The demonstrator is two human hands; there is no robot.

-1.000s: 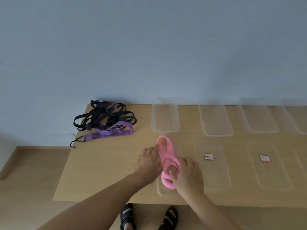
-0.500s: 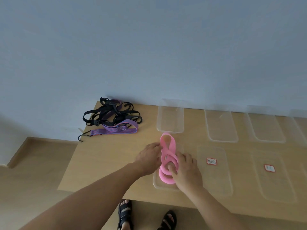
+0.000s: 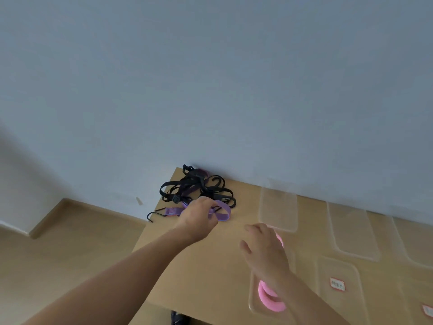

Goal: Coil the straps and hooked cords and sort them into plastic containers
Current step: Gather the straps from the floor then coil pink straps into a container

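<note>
A coiled pink strap (image 3: 269, 299) lies in the near clear plastic container (image 3: 254, 303), partly hidden under my right forearm. My right hand (image 3: 262, 245) hovers above it with fingers relaxed and holds nothing. My left hand (image 3: 199, 219) has reached to the table's far left corner and its fingers curl round the purple hooked cord (image 3: 222, 211). The cord's black hook (image 3: 153, 215) hangs past the table edge. Behind it sits a tangle of black straps (image 3: 199, 188).
Several more clear containers stand along the wall and to the right, one just beyond my right hand (image 3: 277, 207), another with a red-edged label (image 3: 337, 283). The wooden table (image 3: 210, 266) ends at left over the floor. A sandalled foot shows below the front edge.
Both hands let go of the pink strap, which now lies in the near container. My left hand moved up-left to the purple cord. The view swung left and tilted.
</note>
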